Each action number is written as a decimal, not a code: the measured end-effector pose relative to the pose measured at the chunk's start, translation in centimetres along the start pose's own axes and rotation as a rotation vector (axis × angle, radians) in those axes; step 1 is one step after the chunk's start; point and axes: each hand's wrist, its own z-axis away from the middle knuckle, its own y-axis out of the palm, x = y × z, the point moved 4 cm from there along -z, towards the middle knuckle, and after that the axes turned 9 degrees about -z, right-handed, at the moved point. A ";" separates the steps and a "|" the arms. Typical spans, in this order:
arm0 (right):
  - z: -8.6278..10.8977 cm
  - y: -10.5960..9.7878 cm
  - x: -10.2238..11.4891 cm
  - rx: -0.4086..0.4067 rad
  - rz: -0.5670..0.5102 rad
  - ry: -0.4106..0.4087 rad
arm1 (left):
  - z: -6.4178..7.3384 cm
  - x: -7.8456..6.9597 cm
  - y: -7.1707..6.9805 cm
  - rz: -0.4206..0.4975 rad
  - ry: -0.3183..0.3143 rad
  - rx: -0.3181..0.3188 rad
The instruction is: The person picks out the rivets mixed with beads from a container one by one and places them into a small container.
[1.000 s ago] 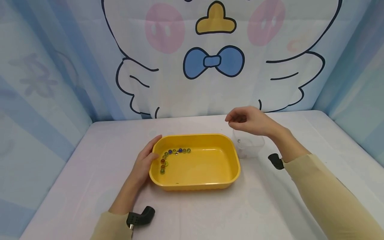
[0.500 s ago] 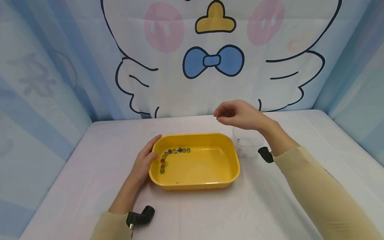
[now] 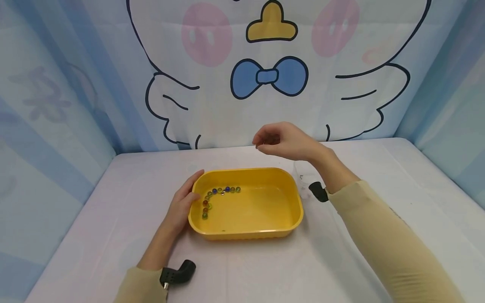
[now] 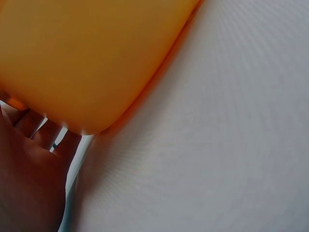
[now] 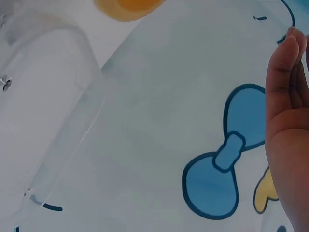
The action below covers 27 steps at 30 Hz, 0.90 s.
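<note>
My left hand (image 3: pixel 182 206) holds the left end of a yellow plastic tray (image 3: pixel 261 227), thumb over the rim and fingers along the outside. In the left wrist view the fingers (image 4: pixel 46 133) press against the tray's outer wall. Inside, several glass marbles (image 3: pixel 205 203), green, blue and reddish brown, lie in a curved row, with a small silvery piece (image 3: pixel 222 193) beside them. My right hand (image 3: pixel 288 141) hovers above and behind the tray. Its thumb and fingertips pinch a tiny dark thing (image 3: pixel 256 147), mostly hidden and too small to identify.
A clear plastic box (image 5: pixel 91 92) stands at the tray's right, partly behind my right forearm in the head view. A small silvery piece (image 5: pixel 6 83) shows in it. White cloth (image 3: pixel 242 269) covers the table, and a printed curtain (image 3: pixel 219 118) hangs behind.
My right hand has moved left and slightly up, from above the clear box to behind the tray. My left hand, the tray and the marbles have stayed in place.
</note>
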 end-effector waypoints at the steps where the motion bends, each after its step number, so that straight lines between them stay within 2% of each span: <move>1: -0.1 0.1 0.1 0.003 -0.004 -0.007 | 0.0 0.0 0.0 0.003 0.002 0.000; 16: -1.7 1.2 1.8 0.030 -0.024 -0.070 | 0.0 0.0 0.0 0.009 0.006 -0.002; 27: -2.4 2.7 1.6 0.075 -0.070 -0.060 | 0.1 -0.2 0.0 0.016 0.002 -0.002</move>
